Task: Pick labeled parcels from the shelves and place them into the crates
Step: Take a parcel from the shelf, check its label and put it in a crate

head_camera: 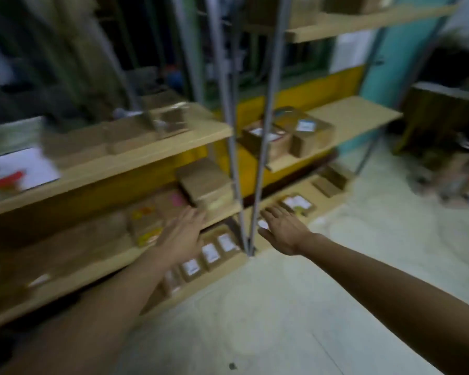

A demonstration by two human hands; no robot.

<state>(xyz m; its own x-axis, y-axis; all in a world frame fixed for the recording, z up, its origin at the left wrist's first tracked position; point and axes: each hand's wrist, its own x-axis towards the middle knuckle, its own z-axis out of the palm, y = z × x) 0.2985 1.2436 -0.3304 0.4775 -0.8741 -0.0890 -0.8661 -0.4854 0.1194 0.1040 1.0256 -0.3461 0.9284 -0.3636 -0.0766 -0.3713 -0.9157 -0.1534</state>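
My left hand (183,234) and right hand (280,228) are both stretched out flat, fingers spread and empty, reaching down toward the low shelving on either side of the metal uprights (251,158); I read that as lining up on a pick, with nothing gripped yet. Just under my left hand a row of small labeled parcels (209,253) stands along the bottom shelf (173,299), white labels facing out, presumably so they can be read before lifting. Near my right fingertips another labeled parcel (298,204) lies flat on the bottom board. One level up, behind my left hand, plain brown boxes (206,185) sit stacked at the shelf end. Farther back, on the middle right shelf (355,120), several cartons with labels (290,133) cluster by the post. The view is blurred with motion, and I see no crates anywhere here.
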